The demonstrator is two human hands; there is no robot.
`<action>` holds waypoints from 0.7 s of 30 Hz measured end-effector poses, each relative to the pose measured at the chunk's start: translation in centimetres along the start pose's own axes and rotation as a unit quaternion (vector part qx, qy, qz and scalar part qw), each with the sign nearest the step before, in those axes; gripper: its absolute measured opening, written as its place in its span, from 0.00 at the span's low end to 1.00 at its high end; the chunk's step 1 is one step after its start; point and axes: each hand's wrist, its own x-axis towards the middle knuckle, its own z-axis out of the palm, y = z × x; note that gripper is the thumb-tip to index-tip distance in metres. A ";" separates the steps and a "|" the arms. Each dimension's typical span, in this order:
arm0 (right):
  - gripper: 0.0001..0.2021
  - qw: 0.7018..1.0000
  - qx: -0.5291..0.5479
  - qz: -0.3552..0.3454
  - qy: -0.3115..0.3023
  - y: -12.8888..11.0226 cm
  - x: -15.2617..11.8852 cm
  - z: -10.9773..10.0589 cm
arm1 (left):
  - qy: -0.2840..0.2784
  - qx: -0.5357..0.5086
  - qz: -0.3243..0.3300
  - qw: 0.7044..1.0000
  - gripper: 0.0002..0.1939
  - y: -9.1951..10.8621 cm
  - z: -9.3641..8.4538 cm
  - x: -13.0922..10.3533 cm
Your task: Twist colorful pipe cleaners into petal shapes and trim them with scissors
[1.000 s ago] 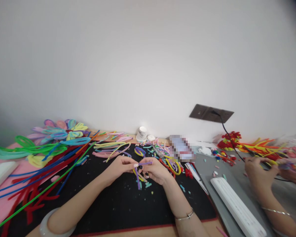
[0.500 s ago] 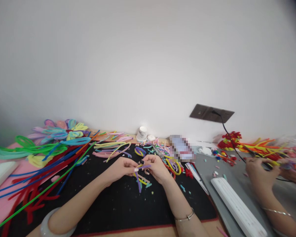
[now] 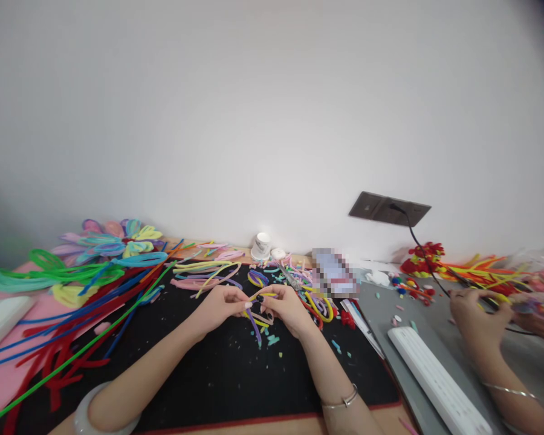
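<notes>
Over the black mat [image 3: 236, 386], both hands are closed on fuzzy pipe cleaners. My left hand [image 3: 224, 307] pinches a purple pipe cleaner [image 3: 254, 328], whose free end hangs down toward the mat. My right hand [image 3: 286, 309], close beside it, has thumb and fingers pressed together on a yellow pipe cleaner [image 3: 268, 295] that runs between the hands. Where the strands meet is partly hidden by the fingertips. Beneath the hands lie short turquoise snippets [image 3: 272, 340]. Just behind them is a small blue and yellow coil [image 3: 258, 278].
Bundled pipe cleaners [image 3: 86, 302] and a looped pastel flower [image 3: 113, 238] fill the left. A paper cup [image 3: 261, 244] stands against the wall, and a blurred phone [image 3: 335, 273] lies right of it. Further right are a white power strip [image 3: 437, 374] and another person's hand [image 3: 478, 317].
A yellow strand now shows between my hands where a purple piece crossed before. The purple end hangs slightly further right. My hands have barely shifted.
</notes>
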 end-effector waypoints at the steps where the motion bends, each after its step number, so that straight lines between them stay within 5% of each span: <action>1: 0.02 1.000 -0.009 -0.006 0.008 0.1 0.1 0.0 | 0.000 0.003 0.000 1.000 0.12 -0.1 0.0 0.0; 8: 0.06 0.993 -0.068 -0.072 0.068 0.8 0.9 -0.1 | 0.010 0.040 0.018 0.999 0.13 -0.2 -0.1 0.2; 12: 0.08 0.985 -0.125 -0.111 0.042 1.2 0.8 0.4 | 0.069 0.022 0.030 0.997 0.13 -0.2 -0.4 0.5; 15: 0.02 0.966 -0.199 -0.159 0.031 1.3 0.6 0.9 | 0.083 0.016 0.017 0.996 0.14 -0.1 -0.4 0.5; 21: 0.07 0.940 -0.276 -0.201 0.015 0.8 0.3 0.7 | 0.090 0.032 0.002 0.995 0.15 0.2 -0.3 0.4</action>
